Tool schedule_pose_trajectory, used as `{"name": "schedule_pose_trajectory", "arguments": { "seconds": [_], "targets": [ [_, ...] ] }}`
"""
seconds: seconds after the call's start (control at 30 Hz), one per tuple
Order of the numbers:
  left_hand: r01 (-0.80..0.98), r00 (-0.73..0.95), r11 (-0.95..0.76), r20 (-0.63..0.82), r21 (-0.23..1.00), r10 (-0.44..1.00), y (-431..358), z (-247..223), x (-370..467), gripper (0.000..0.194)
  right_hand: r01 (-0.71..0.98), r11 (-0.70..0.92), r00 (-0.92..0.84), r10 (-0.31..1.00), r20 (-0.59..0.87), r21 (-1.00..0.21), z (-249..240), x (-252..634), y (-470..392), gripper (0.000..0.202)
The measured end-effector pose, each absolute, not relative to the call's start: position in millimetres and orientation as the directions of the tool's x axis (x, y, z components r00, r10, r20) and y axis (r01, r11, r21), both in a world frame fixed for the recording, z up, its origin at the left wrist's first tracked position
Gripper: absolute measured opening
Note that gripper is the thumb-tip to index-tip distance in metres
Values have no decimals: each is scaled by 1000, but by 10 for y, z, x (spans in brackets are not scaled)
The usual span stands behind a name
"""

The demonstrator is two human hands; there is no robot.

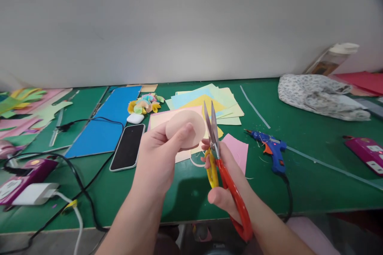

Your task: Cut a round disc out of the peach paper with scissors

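Observation:
Between thumb and fingers, my left hand pinches a round cream paper disc above the middle of the table. My right hand holds a pair of scissors with one red and one yellow handle. Their blades point up and stand slightly apart, just right of the disc's edge. Below the hands lie pale pink paper and a thin curled paper strip. A pink paper piece is partly behind my right hand.
Fanned coloured sheets and small paper flowers lie behind the hands. To the left are a phone, a blue board and black cables. On the right are a blue glue gun and a patterned cloth.

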State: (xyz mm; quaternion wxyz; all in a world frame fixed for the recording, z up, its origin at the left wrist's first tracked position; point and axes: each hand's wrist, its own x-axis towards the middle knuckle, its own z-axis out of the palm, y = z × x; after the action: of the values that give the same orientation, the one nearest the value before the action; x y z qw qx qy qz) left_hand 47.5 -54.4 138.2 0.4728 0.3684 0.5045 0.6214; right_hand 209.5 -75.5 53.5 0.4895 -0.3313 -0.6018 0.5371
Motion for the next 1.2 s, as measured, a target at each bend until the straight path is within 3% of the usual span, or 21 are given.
{"name": "schedule_pose_trajectory", "arguments": {
  "seconds": [0.43, 0.77, 1.2],
  "targets": [
    [-70, -313, -68, 43, 995, 949, -536, 1379, 478, 15, -108, 243, -333, 905, 266, -964, 520, 2096, -740, 99],
    [-40, -300, -65, 50, 997, 953, -545, 1402, 481, 21, -123, 127, -335, 928, 161, -984, 566, 2113, -775, 97],
    [-17, -248, -32, 26, 999, 968, -543, 1421, 445, 19, -51, 105, -285, 952, 115, -993, 759, 2087, -831, 99]
  ]
}}
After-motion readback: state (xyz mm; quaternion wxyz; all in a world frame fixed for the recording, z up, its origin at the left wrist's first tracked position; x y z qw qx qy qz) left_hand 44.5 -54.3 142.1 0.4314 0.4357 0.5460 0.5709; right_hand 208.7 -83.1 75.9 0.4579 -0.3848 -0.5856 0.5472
